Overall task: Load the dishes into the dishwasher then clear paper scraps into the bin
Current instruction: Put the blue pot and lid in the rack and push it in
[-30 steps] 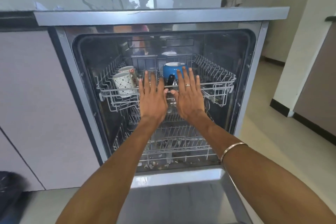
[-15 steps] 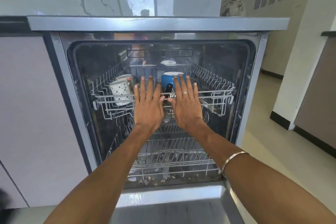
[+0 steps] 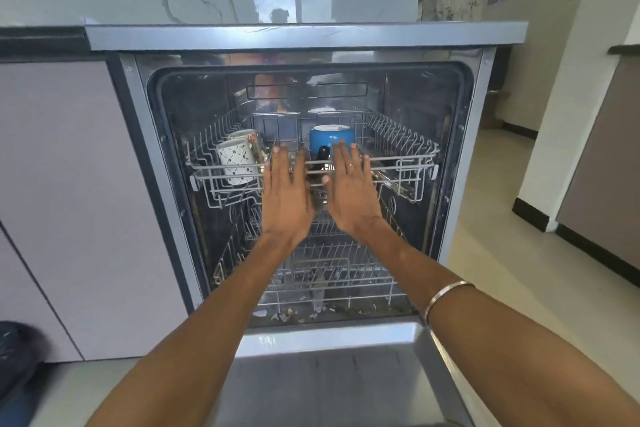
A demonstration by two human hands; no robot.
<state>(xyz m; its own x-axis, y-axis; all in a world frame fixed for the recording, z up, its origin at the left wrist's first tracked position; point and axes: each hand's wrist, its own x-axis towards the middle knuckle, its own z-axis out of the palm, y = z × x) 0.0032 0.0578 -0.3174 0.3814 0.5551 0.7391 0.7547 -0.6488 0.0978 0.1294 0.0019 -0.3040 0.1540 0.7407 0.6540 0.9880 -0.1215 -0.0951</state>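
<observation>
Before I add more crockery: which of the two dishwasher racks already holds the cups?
The upper rack, the one both hands press: patterned white mugs sit at its left, a blue cup mid-back. The lower rack shows no cups.

Both arms outstretched, left hand (image 3: 287,194) and right hand (image 3: 349,191) flat, fingers seemingly straight.

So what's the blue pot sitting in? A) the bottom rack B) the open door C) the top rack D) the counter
C: the blue pot sits upside down in the top rack, just behind the flat fingers of both hands; the bottom rack lies well below it.
</observation>
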